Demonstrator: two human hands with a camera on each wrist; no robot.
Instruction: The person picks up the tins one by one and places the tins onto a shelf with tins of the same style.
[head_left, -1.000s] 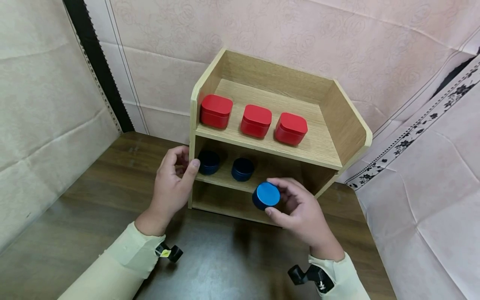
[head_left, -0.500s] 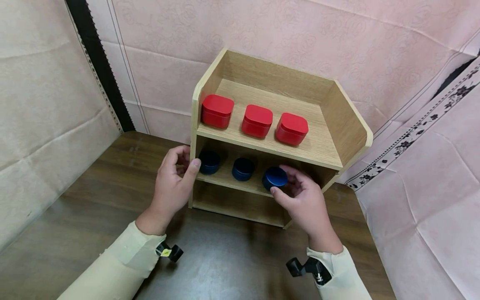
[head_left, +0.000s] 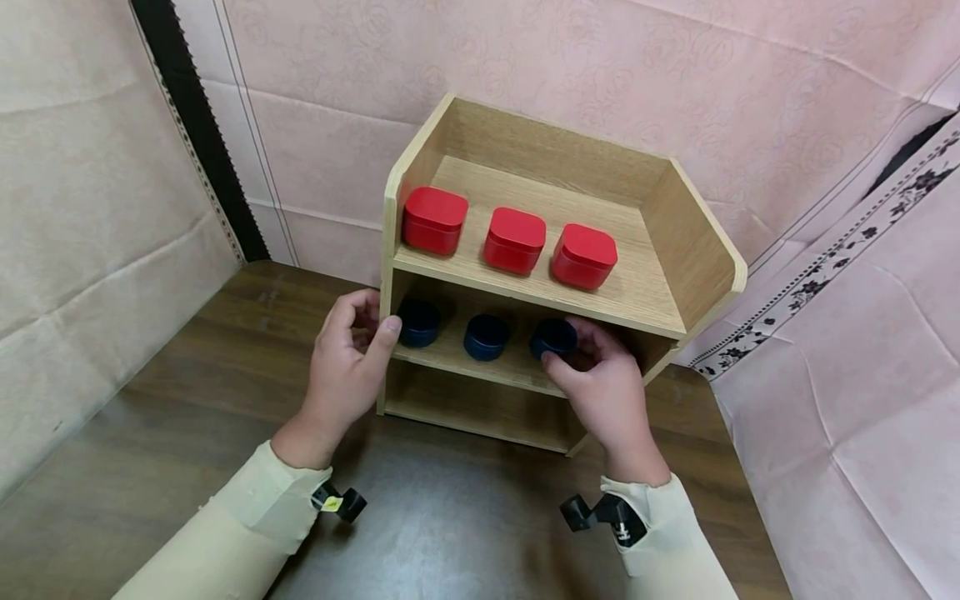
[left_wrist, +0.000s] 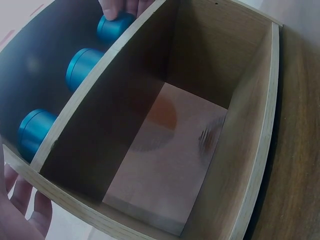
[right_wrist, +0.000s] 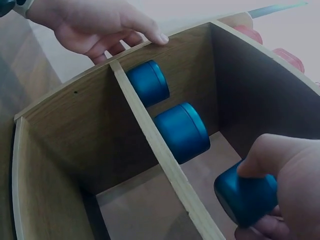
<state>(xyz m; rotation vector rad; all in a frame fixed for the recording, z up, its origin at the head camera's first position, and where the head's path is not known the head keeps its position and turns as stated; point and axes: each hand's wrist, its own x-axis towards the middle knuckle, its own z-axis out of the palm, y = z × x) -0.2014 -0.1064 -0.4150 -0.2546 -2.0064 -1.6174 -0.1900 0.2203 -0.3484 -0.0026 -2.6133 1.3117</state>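
A small wooden shelf unit (head_left: pixel 641 279) stands on the table. In its middle level my right hand (head_left: pixel 609 387) pinches a round blue tin (head_left: pixel 553 337) between thumb and fingers. The right wrist view shows this tin (right_wrist: pixel 235 197) slightly tilted, inside the compartment near the front board. To its left, two matching blue tins (head_left: pixel 486 337) (head_left: pixel 418 323) stand in a row along the front of that level. My left hand (head_left: pixel 341 367) grips the unit's left side panel, thumb at the front edge and fingers along the outer face.
Three red boxes (head_left: pixel 514 242) with rounded corners stand along the front of the top level. Below the tins lies a lower compartment (head_left: pixel 480 408). The brown table (head_left: pixel 420 508) spreads in front, and pale patterned cloth (head_left: pixel 600 67) hangs behind and on both sides.
My right hand has carried the blue tin from in front of the shelf back into the middle level, right of the two others. My left hand has stayed at the side panel.
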